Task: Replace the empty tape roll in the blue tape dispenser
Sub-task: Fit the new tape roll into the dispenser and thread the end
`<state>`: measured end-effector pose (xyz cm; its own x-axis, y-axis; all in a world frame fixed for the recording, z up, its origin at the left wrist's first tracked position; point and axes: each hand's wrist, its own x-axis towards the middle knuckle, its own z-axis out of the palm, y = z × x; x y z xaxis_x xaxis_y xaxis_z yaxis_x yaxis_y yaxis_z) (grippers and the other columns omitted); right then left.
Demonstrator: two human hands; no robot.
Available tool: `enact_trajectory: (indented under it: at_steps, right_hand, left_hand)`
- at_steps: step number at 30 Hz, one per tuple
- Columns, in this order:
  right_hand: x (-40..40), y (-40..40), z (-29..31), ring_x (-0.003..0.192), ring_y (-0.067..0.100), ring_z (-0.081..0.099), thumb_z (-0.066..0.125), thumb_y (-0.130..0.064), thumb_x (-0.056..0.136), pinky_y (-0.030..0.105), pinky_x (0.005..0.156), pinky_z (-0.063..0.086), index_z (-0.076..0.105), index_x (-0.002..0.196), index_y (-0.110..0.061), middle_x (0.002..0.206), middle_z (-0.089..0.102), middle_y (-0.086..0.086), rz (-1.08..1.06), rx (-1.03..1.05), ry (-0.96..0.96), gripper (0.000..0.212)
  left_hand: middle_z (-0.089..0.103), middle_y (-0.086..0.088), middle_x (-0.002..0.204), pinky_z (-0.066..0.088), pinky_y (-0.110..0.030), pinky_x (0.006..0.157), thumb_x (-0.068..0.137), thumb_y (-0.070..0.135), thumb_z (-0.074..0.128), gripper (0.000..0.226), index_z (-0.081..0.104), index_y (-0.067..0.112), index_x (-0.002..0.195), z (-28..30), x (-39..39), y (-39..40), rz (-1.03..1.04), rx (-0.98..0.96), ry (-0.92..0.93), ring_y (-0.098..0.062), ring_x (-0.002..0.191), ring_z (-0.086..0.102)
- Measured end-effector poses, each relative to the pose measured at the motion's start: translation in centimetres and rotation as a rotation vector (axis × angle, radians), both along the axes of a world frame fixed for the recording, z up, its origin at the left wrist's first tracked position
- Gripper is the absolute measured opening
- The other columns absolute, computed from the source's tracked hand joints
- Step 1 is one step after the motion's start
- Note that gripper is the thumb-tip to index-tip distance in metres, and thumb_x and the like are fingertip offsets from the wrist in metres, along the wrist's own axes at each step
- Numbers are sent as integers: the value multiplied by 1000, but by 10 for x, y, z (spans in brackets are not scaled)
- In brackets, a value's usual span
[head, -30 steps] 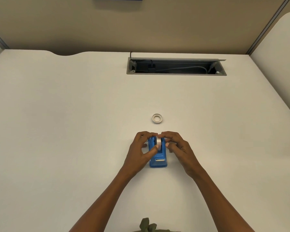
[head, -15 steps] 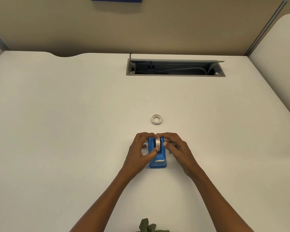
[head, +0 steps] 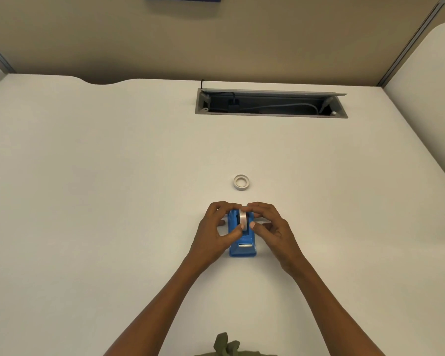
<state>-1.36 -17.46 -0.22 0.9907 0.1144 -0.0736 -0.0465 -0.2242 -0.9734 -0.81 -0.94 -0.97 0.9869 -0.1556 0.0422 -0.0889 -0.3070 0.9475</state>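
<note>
The blue tape dispenser (head: 242,244) stands on the white desk (head: 113,201), its cutter end toward me. A tape roll (head: 242,219) sits on edge in its cradle. My left hand (head: 213,229) pinches the roll's left side with thumb and fingers. My right hand (head: 270,227) pinches its right side, thumb tip at the roll's front. A small white ring, a bare tape core (head: 241,182), lies flat on the desk beyond the dispenser, apart from both hands.
An open cable tray (head: 270,102) with wires is set into the desk's far side. Beige partition walls (head: 267,42) rise behind and to the right. A bit of olive cloth (head: 228,346) shows at the bottom edge.
Both hands have stayed on the roll in the dispenser; the fingers have shifted slightly around it. The bare core has not moved.
</note>
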Motion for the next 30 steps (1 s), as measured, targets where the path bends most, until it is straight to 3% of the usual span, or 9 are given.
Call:
enact_trajectory:
  at_steps: [5,14,18,23,27,30]
  right_hand:
    - [4,0,-4,98,6,57,67,-9,82,18,69,46,61,117,-17,120,56,-2,24,-37,-10,36]
    - [10,-2,-6,94,-8,54,72,-14,78,8,71,46,55,115,-31,117,55,-9,70,-85,-20,44]
    - [11,-2,-7,91,-8,55,73,-17,79,9,70,47,57,115,-26,115,57,-8,42,-76,0,41]
    - [13,2,-4,86,-9,56,69,-16,81,10,72,48,61,108,-30,113,59,-7,0,-68,20,31]
    - [14,3,-2,86,-4,58,68,-20,82,14,74,49,65,112,-22,113,62,-4,-40,-64,26,30]
    - [13,4,0,91,6,59,66,-21,84,13,76,50,65,116,-21,116,62,-2,-53,-67,29,32]
  left_hand:
    - [49,21,110,46,-9,82,74,39,67,39,46,55,103,-2,0,0,1,14,-15,7,104,51]
    - [45,25,112,44,-5,83,72,36,69,48,42,56,107,-5,0,1,-11,33,-15,9,105,49]
    - [46,20,113,44,-8,82,73,34,67,48,42,53,109,-4,0,1,-12,34,-9,1,107,51]
    - [52,4,124,47,-14,86,74,33,67,53,50,31,124,-3,-1,1,-10,3,2,-9,112,53]
    - [52,7,116,45,-8,81,74,33,66,43,47,45,111,0,-2,0,-3,-6,-6,-3,107,53]
    - [51,6,117,46,-10,82,75,32,66,44,47,45,112,-2,-1,2,-13,5,-9,-3,107,53]
